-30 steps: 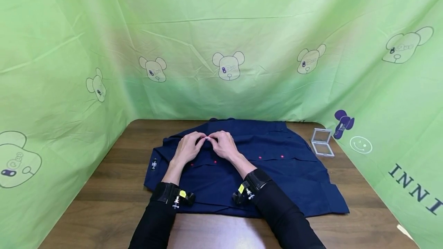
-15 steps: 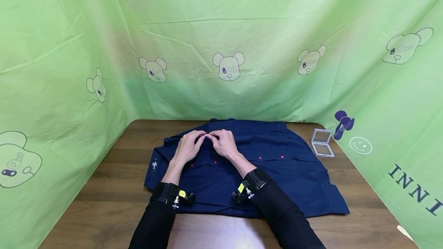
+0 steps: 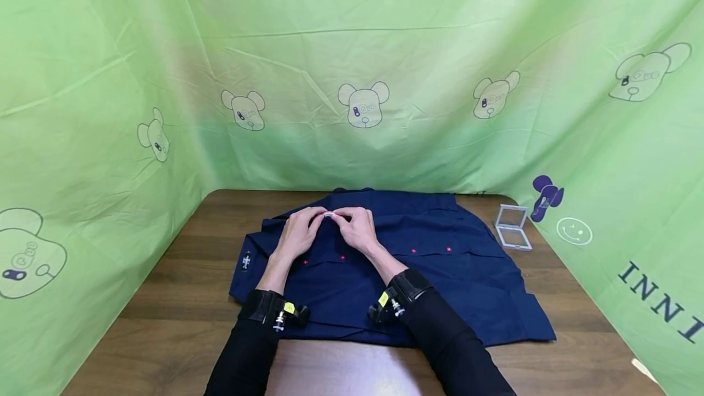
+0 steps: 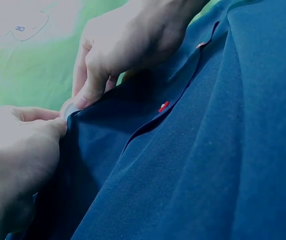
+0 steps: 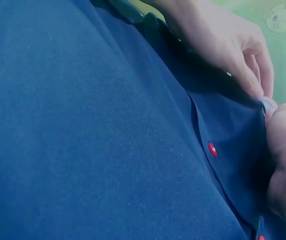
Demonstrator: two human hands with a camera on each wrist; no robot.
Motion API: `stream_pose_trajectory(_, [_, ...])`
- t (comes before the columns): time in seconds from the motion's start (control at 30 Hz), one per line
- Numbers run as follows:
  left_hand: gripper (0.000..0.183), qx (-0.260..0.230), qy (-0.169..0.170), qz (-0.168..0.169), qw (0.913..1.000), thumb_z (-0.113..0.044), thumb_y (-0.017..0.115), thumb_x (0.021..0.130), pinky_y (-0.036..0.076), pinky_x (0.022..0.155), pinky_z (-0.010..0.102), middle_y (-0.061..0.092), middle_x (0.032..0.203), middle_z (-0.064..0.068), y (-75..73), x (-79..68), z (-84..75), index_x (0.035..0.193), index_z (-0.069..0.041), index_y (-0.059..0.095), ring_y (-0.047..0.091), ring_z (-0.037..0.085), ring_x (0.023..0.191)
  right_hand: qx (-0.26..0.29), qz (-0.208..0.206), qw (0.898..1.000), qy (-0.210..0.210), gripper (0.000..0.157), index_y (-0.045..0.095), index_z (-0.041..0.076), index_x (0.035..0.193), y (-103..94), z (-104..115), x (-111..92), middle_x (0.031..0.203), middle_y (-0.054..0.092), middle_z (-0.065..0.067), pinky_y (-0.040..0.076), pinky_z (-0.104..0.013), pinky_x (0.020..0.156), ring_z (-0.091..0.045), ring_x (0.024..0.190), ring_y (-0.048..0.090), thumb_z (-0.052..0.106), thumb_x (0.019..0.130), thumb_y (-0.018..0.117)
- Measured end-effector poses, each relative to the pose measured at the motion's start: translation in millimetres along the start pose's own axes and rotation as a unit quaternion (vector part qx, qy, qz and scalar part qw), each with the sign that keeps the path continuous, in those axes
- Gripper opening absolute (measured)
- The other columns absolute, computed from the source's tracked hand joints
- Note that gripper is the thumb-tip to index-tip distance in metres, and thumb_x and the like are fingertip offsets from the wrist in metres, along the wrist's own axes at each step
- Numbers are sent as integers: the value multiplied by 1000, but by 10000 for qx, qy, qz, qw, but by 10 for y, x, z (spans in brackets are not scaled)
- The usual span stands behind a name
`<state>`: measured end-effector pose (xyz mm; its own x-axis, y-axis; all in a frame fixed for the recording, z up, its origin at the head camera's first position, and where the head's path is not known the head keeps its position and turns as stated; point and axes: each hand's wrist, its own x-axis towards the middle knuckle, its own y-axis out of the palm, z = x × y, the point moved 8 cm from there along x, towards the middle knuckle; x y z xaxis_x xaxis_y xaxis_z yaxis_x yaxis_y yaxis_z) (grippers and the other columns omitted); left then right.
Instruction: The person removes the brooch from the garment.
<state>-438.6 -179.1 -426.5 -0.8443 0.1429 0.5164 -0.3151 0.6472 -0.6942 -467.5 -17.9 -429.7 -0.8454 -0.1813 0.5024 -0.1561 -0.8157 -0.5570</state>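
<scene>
A navy button-up shirt (image 3: 352, 298) lies spread on the table, with red buttons (image 4: 163, 106) along its placket. My left hand (image 3: 297, 232) and right hand (image 3: 357, 231) meet fingertip to fingertip at the shirt's far left part. Thumbs and forefingers pinch the raised edge of the cloth there. A small pale piece with a rounded edge (image 4: 69, 107) shows between the fingertips, right at the cloth edge; I cannot tell what it is. In the right wrist view the same pale piece (image 5: 269, 104) is partly covered by my fingers.
A small hinged grey frame (image 3: 513, 227) stands unfolded at the right of the wooden table (image 3: 165, 298). Green printed cloth (image 3: 297, 157) hangs around the back and sides. A black fastening with silver hardware (image 3: 245, 261) lies on the shirt's left end.
Both hands have lifted the pinched edge slightly and moved a little away from the body. A red spot seen earlier between the fingertips no longer shows; the pale piece shows instead.
</scene>
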Motion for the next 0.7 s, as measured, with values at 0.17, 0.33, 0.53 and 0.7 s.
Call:
stream_pose_trajectory(0.17, [20,46,-68,48,10000,-25,63,105,58,90,44,76,116,3,13,-1,9,120,-20,75,73,24,106,51,56,10000,46,13,85,25,100,0,-7,-11,100,82,6,59,-32,86,-12,99,76,33,96,75])
stream_pose_trajectory(0.33, [18,89,-59,45,9999,-25,63,105,58,90,44,77,116,4,21,3,0,116,-19,76,74,24,105,167,97,9998,58,13,85,25,101,1,-17,-25,101,82,6,59,-33,88,-12,101,76,32,96,75])
stream_pose_trajectory(0.53, [18,184,-76,165,9997,-26,62,105,58,89,44,77,115,4,41,4,-5,115,-19,76,74,25,105,346,277,9990,86,14,83,24,102,32,-55,-44,102,82,5,59,-33,89,-12,100,75,32,97,74])
stream_pose_trajectory(0.7, [18,232,-48,185,9995,-26,62,105,58,87,43,77,114,4,46,-8,-15,114,-18,76,74,25,103,283,309,9991,-56,13,83,23,101,49,-46,-45,101,82,6,59,-34,89,-12,100,75,31,98,73])
